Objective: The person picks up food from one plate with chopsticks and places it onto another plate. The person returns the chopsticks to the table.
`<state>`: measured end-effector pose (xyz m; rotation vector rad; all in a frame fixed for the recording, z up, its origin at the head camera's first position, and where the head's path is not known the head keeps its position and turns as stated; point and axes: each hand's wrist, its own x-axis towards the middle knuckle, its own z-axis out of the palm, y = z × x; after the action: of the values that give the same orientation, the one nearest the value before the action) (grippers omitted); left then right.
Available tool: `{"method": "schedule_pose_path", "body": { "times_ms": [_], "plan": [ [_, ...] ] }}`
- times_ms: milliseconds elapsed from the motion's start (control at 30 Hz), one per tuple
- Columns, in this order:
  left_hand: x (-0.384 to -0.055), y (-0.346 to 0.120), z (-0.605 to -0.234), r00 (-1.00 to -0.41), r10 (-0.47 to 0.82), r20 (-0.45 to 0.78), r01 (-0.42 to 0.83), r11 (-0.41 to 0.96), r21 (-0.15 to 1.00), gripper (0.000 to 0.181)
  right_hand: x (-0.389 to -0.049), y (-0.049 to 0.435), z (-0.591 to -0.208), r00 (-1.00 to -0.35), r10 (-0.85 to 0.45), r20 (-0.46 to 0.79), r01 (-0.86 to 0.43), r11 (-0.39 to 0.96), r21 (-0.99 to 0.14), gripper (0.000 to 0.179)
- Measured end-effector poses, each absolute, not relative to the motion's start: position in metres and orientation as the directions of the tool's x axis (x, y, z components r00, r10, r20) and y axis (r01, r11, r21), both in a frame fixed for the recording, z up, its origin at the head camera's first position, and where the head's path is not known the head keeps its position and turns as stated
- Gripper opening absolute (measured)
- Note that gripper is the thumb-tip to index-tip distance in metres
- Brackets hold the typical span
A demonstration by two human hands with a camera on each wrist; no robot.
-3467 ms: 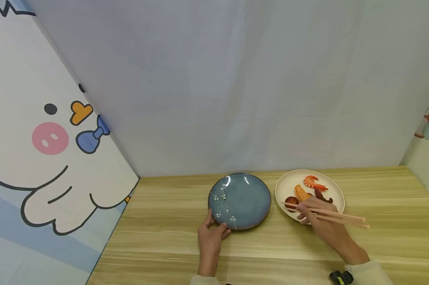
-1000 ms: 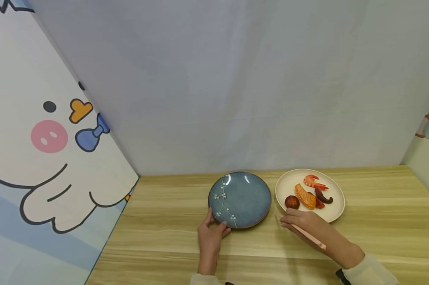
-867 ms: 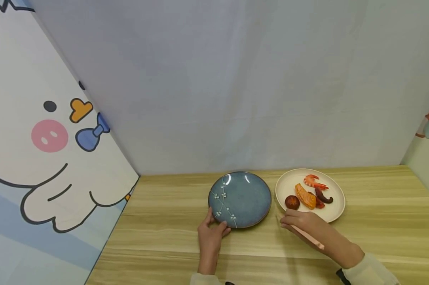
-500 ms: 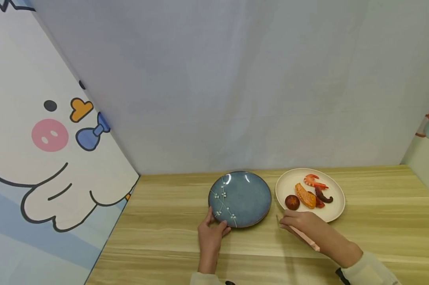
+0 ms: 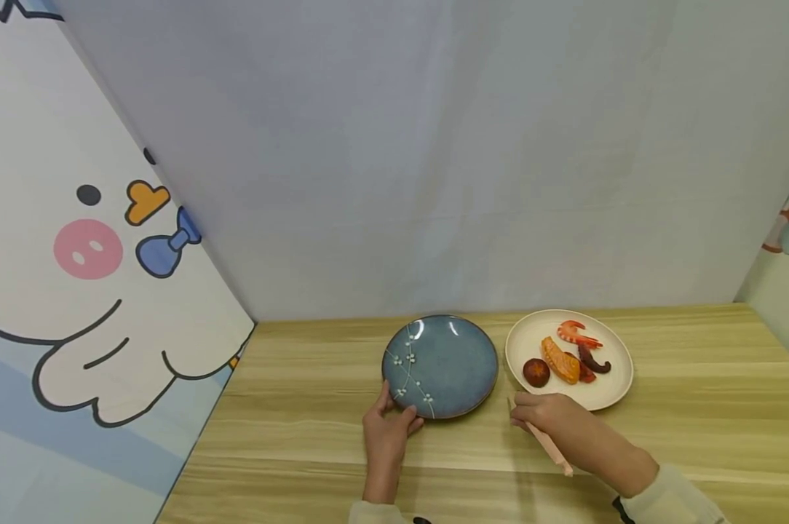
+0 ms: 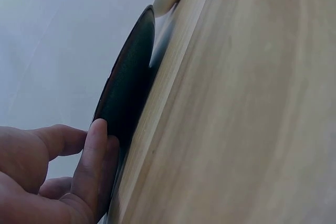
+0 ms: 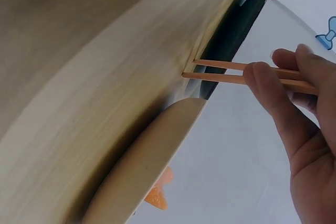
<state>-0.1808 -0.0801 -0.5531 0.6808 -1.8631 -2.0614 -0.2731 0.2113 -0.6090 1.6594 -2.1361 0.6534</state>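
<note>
My left hand (image 5: 386, 440) holds the near-left rim of a round blue plate (image 5: 453, 367) with white blossoms. In the left wrist view, its fingers lie on both sides of the rim. My right hand (image 5: 565, 426) grips a pair of wooden chopsticks (image 7: 220, 78) before the white plate (image 5: 611, 389). Their tips are slightly apart and appear to meet the tabletop between the plates in the right wrist view. On the white plate lie a shrimp (image 5: 576, 335), an orange salmon piece (image 5: 560, 360), a dark tentacle (image 5: 593, 360), a brown mushroom (image 5: 536, 372) and a partly hidden red piece (image 5: 587, 375).
Both plates stand side by side near the back edge of a wood-grain table (image 5: 303, 407). A pale curtain (image 5: 368, 182) rises behind it. To the left hangs a cloth (image 5: 93, 349) printed with a cartoon figure.
My right hand has drawn back from over the white plate to its near side, and the chopsticks have swung to point down at the table. My left hand stays on the blue plate.
</note>
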Motion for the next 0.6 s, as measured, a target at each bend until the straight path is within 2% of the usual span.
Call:
{"method": "schedule_pose_path", "body": {
  "times_ms": [33,67,167,600],
  "plan": [
    [-0.181,-0.08,-0.553,-0.849,-0.504,-0.156,-0.106,-0.128,0.986,0.081,-0.262,0.207,-0.581,-0.258,-0.786,0.562,-0.961,0.145,-0.237,0.011],
    [-0.18,-0.08,-0.553,-0.849,-0.505,-0.155,-0.104,-0.128,0.986,0.081,-0.257,0.203,-0.565,-0.24,-0.768,0.593,-0.971,0.187,-0.15,0.013],
    [-0.18,-0.08,-0.552,-0.849,-0.505,-0.158,-0.105,-0.133,0.986,0.082,-0.243,0.2,-0.536,-0.251,-0.788,0.563,-0.967,0.226,-0.116,0.021],
    [-0.18,-0.08,-0.551,-0.848,-0.506,-0.158,-0.101,-0.138,0.985,0.082,-0.238,0.197,-0.537,-0.207,-0.787,0.581,-0.96,0.277,0.033,0.012]
  ]
}}
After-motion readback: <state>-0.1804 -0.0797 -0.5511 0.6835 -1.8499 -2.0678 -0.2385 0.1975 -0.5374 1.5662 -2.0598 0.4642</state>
